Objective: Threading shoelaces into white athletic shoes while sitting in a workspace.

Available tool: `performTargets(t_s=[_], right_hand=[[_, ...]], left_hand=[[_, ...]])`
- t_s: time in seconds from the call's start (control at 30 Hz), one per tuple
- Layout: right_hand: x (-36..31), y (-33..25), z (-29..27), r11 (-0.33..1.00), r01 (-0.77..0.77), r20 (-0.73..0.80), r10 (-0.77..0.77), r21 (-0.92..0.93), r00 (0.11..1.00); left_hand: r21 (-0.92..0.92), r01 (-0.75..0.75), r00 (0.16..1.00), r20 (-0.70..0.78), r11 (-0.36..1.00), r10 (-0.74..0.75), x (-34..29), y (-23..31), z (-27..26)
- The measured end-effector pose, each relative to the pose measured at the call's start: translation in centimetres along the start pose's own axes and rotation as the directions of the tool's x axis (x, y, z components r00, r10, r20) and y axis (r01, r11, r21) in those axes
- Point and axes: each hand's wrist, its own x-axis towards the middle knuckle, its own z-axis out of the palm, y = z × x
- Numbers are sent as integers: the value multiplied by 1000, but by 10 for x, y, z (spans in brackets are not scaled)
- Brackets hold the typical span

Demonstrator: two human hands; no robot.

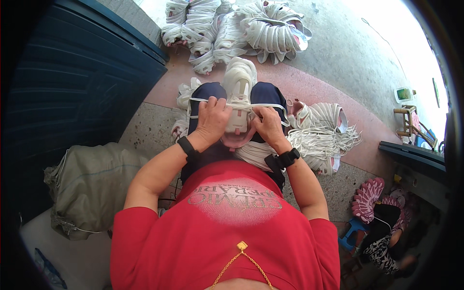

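Observation:
A white shoe upper [240,72] with pink parts rests between my knees, its toe pointing away from me. White shoelace [266,106] runs across its throat and out to both sides. At the left of the tongue, my left hand [212,121] is closed with the lace pinched in its fingers. My right hand [267,125] pinches the lace at the right of the tongue, beside the pink collar opening. A bundle of loose white laces [314,142] lies close to my right forearm. Part of the shoe's lower end is hidden behind my hands.
Stacked white shoe uppers [232,34] lie on the floor ahead, with more uppers [326,116] at the right. A blue door [82,72] and a stuffed sack [89,188] are on the left. At lower right are pink uppers [368,199], a blue stool [353,233] and another person [384,251].

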Motion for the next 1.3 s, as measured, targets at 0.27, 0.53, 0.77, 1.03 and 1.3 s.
performTargets(t_s=[0.27,0.53,0.77,1.03,1.3], right_hand=[[5,-17,-9,910,343,89,-331,-235,939],[10,-22,-4,858,336,72,-335,-389,939],[42,-83,-81,827,300,-466,-53,475,883],[29,-40,-48,948,-21,-141,69,317,988],[12,-30,-6,977,-91,83,76,193,994]], left_hand=[[-599,101,994,89,794,-60,33,-19,-7],[-584,270,934,351,766,-62,45,-25,-23],[-421,131,961,276,898,-10,21,-13,10],[-217,-32,975,207,976,78,23,-7,14],[-583,585,758,640,564,-125,40,-19,25]])
